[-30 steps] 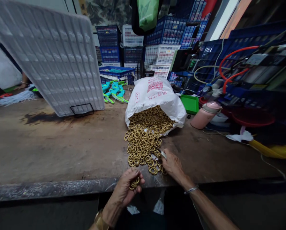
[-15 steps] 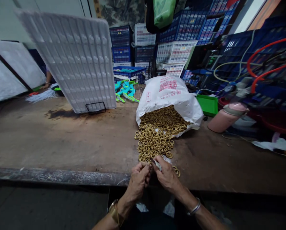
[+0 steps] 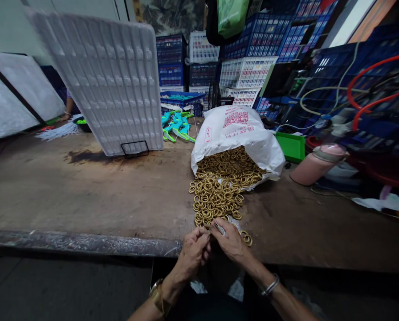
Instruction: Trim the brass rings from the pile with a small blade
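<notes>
Fingers [image 3: 203, 241] of left hand [image 3: 191, 250] curled, cannot tell whether pinching anything; right hand [image 3: 233, 243] closed on small pale strip [image 3: 220, 229]. Gold rings [image 3: 217, 196] heaped on table [image 3: 126, 200] just beyond; bag [image 3: 233, 133] on side, mouth toward hands, probably for easy reach.

— What do we count on the worktable [image 3: 95, 200]?
— We count one white sack [image 3: 236, 133], one pink bottle [image 3: 313, 168], one green tray [image 3: 290, 147], one ridged panel [image 3: 102, 80] and one black wire frame [image 3: 134, 155].
— And hands?
— We see three: the worker's left hand [image 3: 192, 250] and right hand [image 3: 232, 243], plus one co-worker's hand [image 3: 65, 117], far left.
— The gold-coloured rings [image 3: 216, 200]?
— Dozens at least, heaped too thickly for us to number.
</notes>
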### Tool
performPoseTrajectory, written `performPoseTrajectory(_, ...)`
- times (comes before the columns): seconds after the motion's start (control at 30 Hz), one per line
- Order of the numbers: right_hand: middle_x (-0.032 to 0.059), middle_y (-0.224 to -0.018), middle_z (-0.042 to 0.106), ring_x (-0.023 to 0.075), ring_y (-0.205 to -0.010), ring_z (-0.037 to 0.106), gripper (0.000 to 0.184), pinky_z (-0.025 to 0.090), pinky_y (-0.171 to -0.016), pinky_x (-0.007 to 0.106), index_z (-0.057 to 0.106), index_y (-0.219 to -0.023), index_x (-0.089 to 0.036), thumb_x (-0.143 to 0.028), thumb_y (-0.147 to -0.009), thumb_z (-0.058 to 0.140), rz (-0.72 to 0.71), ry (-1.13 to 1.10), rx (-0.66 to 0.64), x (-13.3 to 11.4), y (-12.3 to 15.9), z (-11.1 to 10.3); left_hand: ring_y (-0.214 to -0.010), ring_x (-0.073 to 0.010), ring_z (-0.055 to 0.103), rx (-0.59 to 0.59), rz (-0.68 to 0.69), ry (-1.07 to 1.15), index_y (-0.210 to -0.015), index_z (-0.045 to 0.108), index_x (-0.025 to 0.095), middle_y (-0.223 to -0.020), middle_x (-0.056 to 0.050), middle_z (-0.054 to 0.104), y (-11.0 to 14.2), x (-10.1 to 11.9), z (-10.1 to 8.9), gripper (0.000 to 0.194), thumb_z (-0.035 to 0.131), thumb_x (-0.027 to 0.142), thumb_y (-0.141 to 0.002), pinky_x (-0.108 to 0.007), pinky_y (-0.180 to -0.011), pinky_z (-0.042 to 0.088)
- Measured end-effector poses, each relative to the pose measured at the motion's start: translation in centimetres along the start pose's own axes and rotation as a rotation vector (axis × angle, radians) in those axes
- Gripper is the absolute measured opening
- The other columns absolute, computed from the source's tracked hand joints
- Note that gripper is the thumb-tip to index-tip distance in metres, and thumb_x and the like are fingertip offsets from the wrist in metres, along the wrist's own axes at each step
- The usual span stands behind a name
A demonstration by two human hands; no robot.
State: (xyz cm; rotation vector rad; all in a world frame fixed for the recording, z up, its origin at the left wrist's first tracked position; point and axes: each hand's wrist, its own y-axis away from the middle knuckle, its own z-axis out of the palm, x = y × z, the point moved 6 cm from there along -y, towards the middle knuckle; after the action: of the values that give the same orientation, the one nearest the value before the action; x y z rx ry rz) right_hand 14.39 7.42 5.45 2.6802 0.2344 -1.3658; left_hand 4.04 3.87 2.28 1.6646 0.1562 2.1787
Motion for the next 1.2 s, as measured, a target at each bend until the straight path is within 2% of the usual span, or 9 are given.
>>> performPoseTrajectory(0.2, -0.004, -0.055, 0.043, 0.0105, -0.052, 0.04, 0.025, 0.03, -0.051, 0.021, 0.04, -0.061, -0.021, -0.034, -0.08, 0.032, -0.03, 0.095, 0.042, -0.2, 0.1, -0.7, -0.037, -0.0015, 0.031, -0.032, -0.026, 0.161, -0.073, 0.044, 0.017, -0.052, 0.007, 0.042, 0.6, 0.5, 0.4, 0.033, 0.054, 0.048, -0.072, -0.014, -0.036, 0.02)
performPoseTrajectory(0.33, -0.0013, -0.06, 0.052, 0.0121, -0.056, 0.047, 0.013, 0.029, -0.054, 0.022, 0.047, -0.07, -0.021, -0.018, -0.074, 0.034, -0.066, 0.273, 0.016, 0.6, 0.8, -0.5, -0.037, -0.0014, 0.032, -0.006, 0.009, 0.185, -0.075, 0.043, 0.017, -0.054, 0.007, 0.043, 0.7, 0.9, 0.5, 0.032, 0.054, 0.047, -0.073, -0.014, -0.035, 0.02)
performPoseTrajectory(0.47, -0.0005, -0.064, 0.057, 0.0121, -0.059, 0.05, 0.023, 0.027, -0.055, 0.021, 0.049, -0.078, -0.021, -0.008, -0.065, 0.036, -0.124, 0.391, -0.08, 0.5, 1.8, 0.6, -0.037, -0.0013, 0.033, 0.023, 0.008, 0.172, -0.075, 0.042, 0.018, -0.054, 0.007, 0.043, 0.4, 0.9, 0.4, 0.033, 0.054, 0.048, -0.072, -0.014, -0.036, 0.021)
performPoseTrajectory(0.63, 0.0005, -0.066, 0.059, 0.0121, -0.059, 0.051, 0.028, 0.023, -0.053, 0.022, 0.049, -0.083, -0.02, -0.004, -0.063, 0.038, -0.119, 0.518, -0.089, 0.2, 1.9, 1.1, -0.037, -0.0017, 0.033, 0.065, 0.01, 0.12, -0.071, 0.041, 0.018, -0.051, 0.008, 0.043, 0.8, 1.1, 0.4, 0.036, 0.056, 0.051, -0.069, -0.014, -0.036, 0.021)
performPoseTrajectory(0.73, 0.0012, -0.063, 0.058, 0.0124, -0.055, 0.049, 0.028, 0.02, -0.051, 0.024, 0.05, -0.084, -0.019, -0.004, -0.063, 0.04, -0.068, 0.629, -0.034, 0.8, 1.3, -0.3, -0.036, -0.0018, 0.033, 0.038, 0.008, 0.117, -0.07, 0.043, 0.018, -0.05, 0.008, 0.043, 1.6, 1.4, 0.7, 0.033, 0.055, 0.048, -0.071, -0.015, -0.036, 0.021)
performPoseTrajectory(0.83, 0.0008, -0.058, 0.054, 0.0113, -0.05, 0.045, 0.024, 0.018, -0.049, 0.024, 0.051, -0.082, -0.018, -0.004, -0.067, 0.038, 0.077, 0.691, 0.074, 2.6, 0.7, -3.5, -0.036, -0.0023, 0.034, -0.062, -0.017, 0.215, -0.073, 0.045, 0.018, -0.049, 0.008, 0.044, 2.5, 1.9, 1.3, 0.028, 0.057, 0.043, -0.073, -0.015, -0.036, 0.021)
performPoseTrajectory(1.0, -0.0014, -0.053, 0.048, 0.0105, -0.047, 0.04, 0.013, 0.022, -0.048, 0.022, 0.048, -0.068, -0.02, -0.018, -0.074, 0.037, 0.14, 0.594, 0.225, 6.2, 0.7, -8.2, -0.041, -0.0032, 0.038, -0.094, -0.041, 0.39, -0.073, 0.047, 0.016, -0.065, 0.002, 0.052, 2.4, 2.1, 1.0, 0.027, 0.056, 0.041, -0.074, -0.015, -0.035, 0.025)
performPoseTrajectory(1.07, -0.0018, -0.052, 0.047, 0.0106, -0.048, 0.04, 0.018, 0.024, -0.048, 0.022, 0.046, -0.063, -0.02, -0.026, -0.077, 0.036, 0.149, 0.526, 0.229, 7.4, 0.9, -8.5, -0.044, -0.0039, 0.041, -0.074, -0.051, 0.39, -0.073, 0.05, 0.014, -0.071, -0.001, 0.055, 2.0, 1.7, 0.7, 0.028, 0.056, 0.041, -0.074, -0.016, -0.036, 0.028)
performPoseTrajectory(1.2, -0.0015, -0.055, 0.05, 0.0112, -0.051, 0.044, 0.024, 0.024, -0.048, 0.021, 0.046, -0.063, -0.02, -0.036, -0.078, 0.037, 0.169, 0.45, 0.164, 8.1, 1.1, -6.8, -0.045, -0.005, 0.043, -0.062, -0.046, 0.398, -0.073, 0.051, 0.014, -0.072, -0.002, 0.057, 1.7, 1.4, 0.8, 0.024, 0.056, 0.038, -0.074, -0.016, -0.036, 0.03)
